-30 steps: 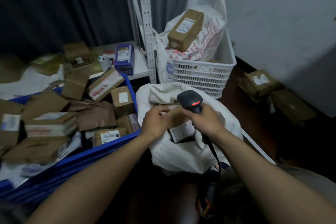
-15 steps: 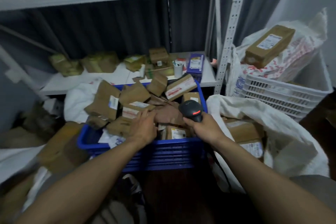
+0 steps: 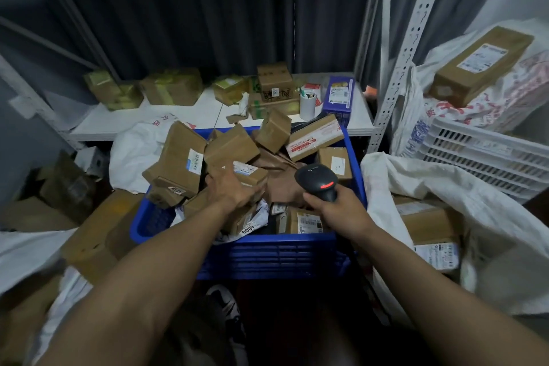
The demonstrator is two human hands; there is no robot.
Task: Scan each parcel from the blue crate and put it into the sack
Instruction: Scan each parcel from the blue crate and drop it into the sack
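The blue crate (image 3: 282,252) stands in front of me, piled with several brown cardboard parcels. My left hand (image 3: 230,189) reaches into it, fingers stretched over a labelled parcel (image 3: 248,172) near the crate's middle; motion blur hides whether they curl round it. Over the crate's right front corner my right hand (image 3: 338,209) grips a black handheld scanner (image 3: 318,180) with a red light on its head. The white sack (image 3: 445,187) lies open to the right of the crate, with boxed parcels (image 3: 427,223) inside.
A white slatted basket (image 3: 481,151) at the right holds printed bags and a long box (image 3: 481,62). Behind the crate a white shelf (image 3: 184,119) carries boxes, a cup (image 3: 307,104) and a purple box (image 3: 338,95). A steel upright (image 3: 398,68) rises between them. A large carton (image 3: 98,232) lies left.
My view swung left from the sack to the crate. My left hand left the parcel in the sack and reached into the crate. The scanner came along in my right hand.
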